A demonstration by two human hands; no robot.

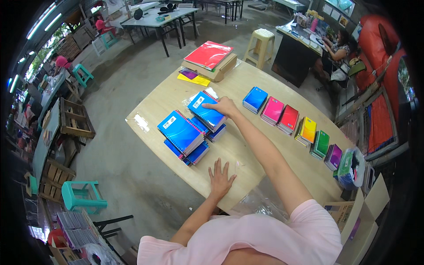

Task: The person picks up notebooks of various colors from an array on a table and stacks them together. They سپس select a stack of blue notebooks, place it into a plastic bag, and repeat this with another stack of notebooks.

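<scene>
My right hand (224, 107) reaches to the far stack of blue spiral notebooks (207, 108). Its thumb lies on the top cover and the other fingers wrap the stack's right side, partly hidden. Just nearer and to the left sits a second blue notebook stack (182, 131), resting on other blue notebooks (198, 154) that poke out beneath it. Flat on the tabletop (247, 150), my left hand (221, 179) has its fingers spread and holds nothing.
Small stacks of blue, pink, red, yellow, green and purple notebooks (306, 130) run along the table's right side. A cardboard box with a red packet (209, 55) stands at the far end. Clear plastic (260, 198) lies by my body. A teal stool (84, 194) stands left.
</scene>
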